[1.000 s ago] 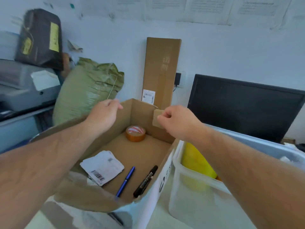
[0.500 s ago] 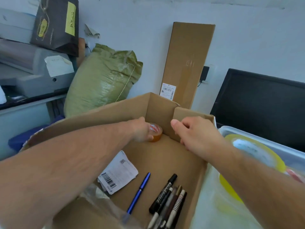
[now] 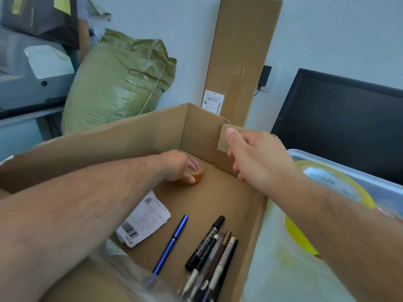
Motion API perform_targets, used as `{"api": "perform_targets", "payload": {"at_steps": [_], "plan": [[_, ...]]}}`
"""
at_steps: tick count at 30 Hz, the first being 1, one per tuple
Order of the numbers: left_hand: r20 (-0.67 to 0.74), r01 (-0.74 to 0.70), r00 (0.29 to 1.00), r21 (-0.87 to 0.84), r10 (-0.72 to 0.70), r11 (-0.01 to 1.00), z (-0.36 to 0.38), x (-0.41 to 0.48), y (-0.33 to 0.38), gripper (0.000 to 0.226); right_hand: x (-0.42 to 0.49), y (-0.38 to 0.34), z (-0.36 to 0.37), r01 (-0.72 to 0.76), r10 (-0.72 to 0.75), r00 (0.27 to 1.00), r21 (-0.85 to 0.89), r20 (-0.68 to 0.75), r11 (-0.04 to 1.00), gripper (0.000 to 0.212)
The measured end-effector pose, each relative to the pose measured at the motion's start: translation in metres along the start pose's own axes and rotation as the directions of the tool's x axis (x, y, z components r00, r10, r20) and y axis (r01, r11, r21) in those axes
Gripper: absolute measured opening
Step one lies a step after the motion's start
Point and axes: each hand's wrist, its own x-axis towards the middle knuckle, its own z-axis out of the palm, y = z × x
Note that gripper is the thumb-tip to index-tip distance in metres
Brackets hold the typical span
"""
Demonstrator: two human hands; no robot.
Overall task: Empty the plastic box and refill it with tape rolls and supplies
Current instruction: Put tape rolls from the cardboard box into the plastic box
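Note:
An open cardboard box [image 3: 122, 140] fills the middle of the view. Deep in its far corner my left hand [image 3: 176, 168] grips a small brown tape roll [image 3: 196, 172] with a red-and-white core. My right hand [image 3: 253, 158] pinches the box's small corner flap [image 3: 224, 138], thumb on the inside. On the box floor lie a blue pen [image 3: 172, 240], a black marker [image 3: 206, 240], several more pens [image 3: 218, 262] and a crumpled barcode label [image 3: 144, 219]. The clear plastic box [image 3: 340, 168] stands to the right with a large yellow tape roll [image 3: 340, 192] inside.
A green woven sack [image 3: 117, 81] and a tall flat carton [image 3: 242, 59] lean on the wall behind. A black monitor [image 3: 340, 118] stands at the right rear. A grey machine [image 3: 24, 83] sits at the left. Clear plastic film [image 3: 128, 277] lies at the box's near edge.
My left hand went down from the box's rim into the far corner and closed on the small tape roll. My right hand stays on the corner flap. The view moved closer.

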Motion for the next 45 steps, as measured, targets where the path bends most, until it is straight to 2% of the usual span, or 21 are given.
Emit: {"api": "perform_targets", "payload": {"at_steps": [3, 6, 9, 12, 15, 17, 20, 23, 25, 30, 34, 36, 38, 39, 40, 41, 43, 45], "plan": [[-0.033, -0.043, 0.999, -0.107, 0.04, 0.993, -0.018, -0.021, -0.003, 0.043, -0.002, -0.001, -0.001, -0.004, 0.004, 1.0, 0.025, -0.009, 1.0, 0.058], [-0.182, -0.135, 0.978, -0.203, 0.098, 0.97, -0.043, -0.052, -0.003, 0.038, -0.004, -0.005, -0.003, -0.008, 0.01, 1.0, 0.084, -0.022, 0.996, 0.057], [-0.367, -0.254, 0.917, -0.236, 0.157, 0.938, -0.068, -0.091, 0.002, 0.035, -0.008, -0.01, -0.013, -0.022, 0.028, 0.999, 0.147, -0.04, 0.989, 0.049], [-0.505, -0.371, 0.834, -0.217, 0.221, 0.903, -0.092, -0.135, 0.019, 0.037, -0.013, -0.015, -0.042, -0.116, 0.126, 0.99, 0.153, -0.058, 0.981, 0.051], [-0.603, -0.456, 0.758, -0.22, 0.247, 0.862, -0.114, -0.171, 0.045, 0.04, -0.024, -0.017, -0.083, -0.278, 0.256, 0.96, 0.245, 0.117, 0.929, 0.051], [-0.646, -0.509, 0.713, -0.212, 0.271, 0.834, -0.126, -0.188, 0.068, 0.038, -0.034, -0.011, -0.109, -0.316, 0.275, 0.945, 0.284, 0.175, 0.905, 0.055], [-0.643, -0.554, 0.692, -0.181, 0.329, 0.812, -0.136, -0.201, 0.105, 0.037, -0.053, 0.003, -0.146, -0.312, 0.277, 0.949, 0.314, 0.15, 0.897, 0.057], [-0.621, -0.633, 0.661, -0.16, 0.42, 0.758, -0.134, -0.204, 0.141, 0.044, -0.076, 0.018, -0.186, -0.369, 0.324, 0.929, 0.36, 0.179, 0.857, 0.065], [-0.596, -0.665, 0.656, -0.167, 0.463, 0.728, -0.131, -0.205, 0.167, 0.04, -0.087, 0.03, -0.206, -0.396, 0.349, 0.917, 0.329, 0.192, 0.857, 0.065], [-0.559, -0.71, 0.642, -0.176, 0.524, 0.682, -0.125, -0.21, 0.225, 0.029, -0.109, 0.063, -0.233, -0.463, 0.42, 0.878, 0.186, 0.229, 0.867, 0.045], [-0.502, -0.715, 0.64, -0.109, 0.582, 0.691, -0.118, -0.213, 0.253, 0.032, -0.124, 0.084, -0.241, -0.497, 0.455, 0.853, 0.132, 0.255, 0.857, 0.03], [-0.476, -0.749, 0.626, -0.146, 0.618, 0.646, -0.112, -0.215, 0.261, 0.036, -0.128, 0.093, -0.242, -0.472, 0.452, 0.868, 0.058, 0.207, 0.88, 0.024], [-0.535, -0.801, 0.577, -0.224, 0.617, 0.555, -0.106, -0.217, 0.265, 0.046, -0.13, 0.101, -0.244, -0.453, 0.453, 0.876, -0.039, 0.165, 0.891, 0.024], [-0.575, -0.799, 0.586, -0.294, 0.571, 0.525, -0.101, -0.215, 0.264, 0.047, -0.132, 0.106, -0.246, -0.442, 0.453, 0.878, -0.098, 0.155, 0.892, 0.024], [-0.593, -0.765, 0.631, -0.374, 0.5, 0.524, -0.096, -0.209, 0.26, 0.048, -0.133, 0.111, -0.249, -0.425, 0.449, 0.88, -0.166, 0.156, 0.89, 0.023], [-0.58, -0.701, 0.698, -0.435, 0.42, 0.565, -0.09, -0.2, 0.255, 0.05, -0.134, 0.116, -0.251, -0.401, 0.445, 0.879, -0.241, 0.171, 0.884, 0.021], [-0.498, -0.533, 0.81, -0.405, 0.31, 0.743, -0.077, -0.183, 0.241, 0.061, -0.135, 0.126, -0.252, -0.339, 0.442, 0.871, -0.39, 0.214, 0.856, 0.018], [-0.405, -0.398, 0.877, -0.315, 0.257, 0.862, -0.064, -0.172, 0.23, 0.07, -0.132, 0.137, -0.247, -0.27, 0.43, 0.877, -0.518, 0.216, 0.811, 0.018]]}}
